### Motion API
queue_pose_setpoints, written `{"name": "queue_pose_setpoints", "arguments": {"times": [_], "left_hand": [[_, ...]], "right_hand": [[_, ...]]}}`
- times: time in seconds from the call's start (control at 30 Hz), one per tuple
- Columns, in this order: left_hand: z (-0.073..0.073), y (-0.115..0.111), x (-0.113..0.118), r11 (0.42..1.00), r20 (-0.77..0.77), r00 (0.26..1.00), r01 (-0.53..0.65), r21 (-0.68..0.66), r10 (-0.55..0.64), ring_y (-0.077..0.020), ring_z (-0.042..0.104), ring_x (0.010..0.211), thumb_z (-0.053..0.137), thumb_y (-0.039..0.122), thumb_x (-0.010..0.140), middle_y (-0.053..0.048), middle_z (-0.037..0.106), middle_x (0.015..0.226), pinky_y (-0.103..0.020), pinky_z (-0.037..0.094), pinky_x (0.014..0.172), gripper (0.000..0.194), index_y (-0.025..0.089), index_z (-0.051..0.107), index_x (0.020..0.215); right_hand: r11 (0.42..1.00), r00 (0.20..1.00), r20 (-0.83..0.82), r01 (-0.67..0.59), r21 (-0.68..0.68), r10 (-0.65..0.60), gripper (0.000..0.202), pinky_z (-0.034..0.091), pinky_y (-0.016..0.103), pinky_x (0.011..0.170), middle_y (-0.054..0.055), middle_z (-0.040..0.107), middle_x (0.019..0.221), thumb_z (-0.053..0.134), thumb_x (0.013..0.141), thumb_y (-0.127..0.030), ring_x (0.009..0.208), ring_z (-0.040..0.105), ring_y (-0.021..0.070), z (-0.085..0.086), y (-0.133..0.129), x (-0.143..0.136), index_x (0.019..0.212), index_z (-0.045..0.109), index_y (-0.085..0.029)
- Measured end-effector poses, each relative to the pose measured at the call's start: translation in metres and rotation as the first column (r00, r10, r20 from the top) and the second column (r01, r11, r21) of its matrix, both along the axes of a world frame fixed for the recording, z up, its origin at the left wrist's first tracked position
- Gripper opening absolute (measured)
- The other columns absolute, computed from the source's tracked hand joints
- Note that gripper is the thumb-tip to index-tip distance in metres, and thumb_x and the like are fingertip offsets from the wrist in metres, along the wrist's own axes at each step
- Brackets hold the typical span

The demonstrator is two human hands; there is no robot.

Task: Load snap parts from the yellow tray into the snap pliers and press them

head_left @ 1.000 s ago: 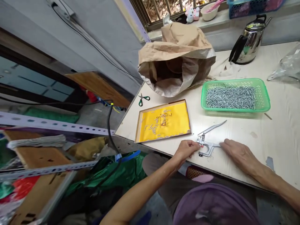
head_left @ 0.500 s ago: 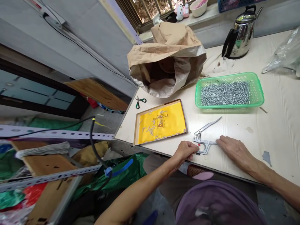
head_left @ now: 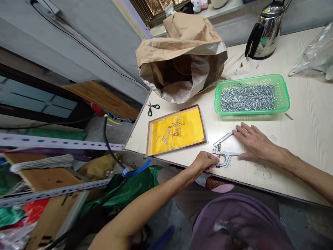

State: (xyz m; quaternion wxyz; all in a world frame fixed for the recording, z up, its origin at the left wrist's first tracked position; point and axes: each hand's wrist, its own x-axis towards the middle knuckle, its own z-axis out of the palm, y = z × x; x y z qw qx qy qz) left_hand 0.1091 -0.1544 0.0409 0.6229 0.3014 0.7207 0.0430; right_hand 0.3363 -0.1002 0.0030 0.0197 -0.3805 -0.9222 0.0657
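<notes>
A grey metal hand tool [head_left: 227, 153] with a spring and two long handles lies on the table near its front edge. My left hand [head_left: 205, 161] is pinched at the tool's left end, beside a small red part; what its fingertips hold is too small to make out. My right hand [head_left: 253, 142] spans the two handles, fingers on the upper one and thumb at the lower one's end. Behind the tool stands a green basket [head_left: 285, 99] full of small metal pins [head_left: 247, 98]. A shallow tray [head_left: 148, 140] with a yellow lining [head_left: 191, 125] holds several loose pins.
Green-handled scissors [head_left: 153, 108] lie beyond the tray. A large open paper bag [head_left: 182, 59] stands behind it. A steel kettle [head_left: 269, 31] and a clear plastic bag [head_left: 316, 57] are at the back right. Perforated metal shelving [head_left: 59, 143] is at the left.
My right hand has moved up and spread from the lower handle to both handles. The upper handle is now closer to the lower one. The view has shifted slightly.
</notes>
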Motion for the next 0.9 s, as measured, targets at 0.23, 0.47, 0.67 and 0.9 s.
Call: {"name": "queue_pose_setpoints", "arguments": {"times": [0.23, 0.47, 0.67, 0.9], "left_hand": [[-0.002, 0.000, -0.002, 1.000, -0.017, 0.999, 0.028, 0.003, -0.028, -0.0044, 0.038, 0.032, 0.065, 0.017, 0.079, 0.009, 0.047, 0.043, -0.019, 0.031, 0.038, 0.019, 0.014, 0.057, 0.063], [-0.001, -0.015, 0.009, 0.712, -0.532, 0.787, 0.564, 0.418, -0.312, -0.0193, 0.064, 0.082, 0.065, 0.027, 0.084, -0.006, 0.066, 0.086, -0.029, 0.052, 0.070, 0.012, 0.015, 0.065, 0.086], [-0.027, 0.009, 0.035, 0.071, -0.711, 0.544, 0.813, 0.578, -0.447, -0.0299, 0.052, 0.117, 0.072, 0.033, 0.080, -0.017, 0.052, 0.133, -0.045, 0.047, 0.096, 0.055, 0.014, 0.047, 0.126], [-0.042, 0.021, 0.039, 0.095, -0.708, 0.553, 0.812, 0.575, -0.440, -0.0237, 0.054, 0.096, 0.062, 0.031, 0.089, -0.009, 0.062, 0.105, -0.038, 0.048, 0.081, 0.030, 0.016, 0.056, 0.115]], "right_hand": [[1.000, 0.998, 0.054, -0.027, -0.003, 0.027, 0.064, 0.041, 0.045, 0.088, 0.017, 0.062, 0.110, 0.068, 0.072, -0.053, 0.100, 0.054, 0.0316, 0.014, 0.005, -0.010, 0.119, 0.056, -0.012], [1.000, 1.000, -0.005, -0.029, 0.009, 0.029, 0.026, 0.041, 0.035, 0.071, 0.011, 0.061, 0.091, 0.069, 0.078, -0.033, 0.085, 0.052, 0.0249, 0.022, -0.011, -0.011, 0.095, 0.059, -0.016], [1.000, 0.999, -0.043, -0.008, -0.029, 0.007, 0.051, 0.044, 0.036, 0.073, 0.013, 0.060, 0.096, 0.079, 0.069, -0.034, 0.088, 0.051, 0.0270, 0.021, -0.016, -0.008, 0.108, 0.058, -0.009], [0.999, 0.992, -0.122, 0.026, -0.039, -0.031, 0.009, 0.038, 0.032, 0.070, 0.007, 0.060, 0.087, 0.055, 0.088, -0.014, 0.081, 0.050, 0.0206, 0.013, -0.018, -0.002, 0.094, 0.061, -0.015]]}}
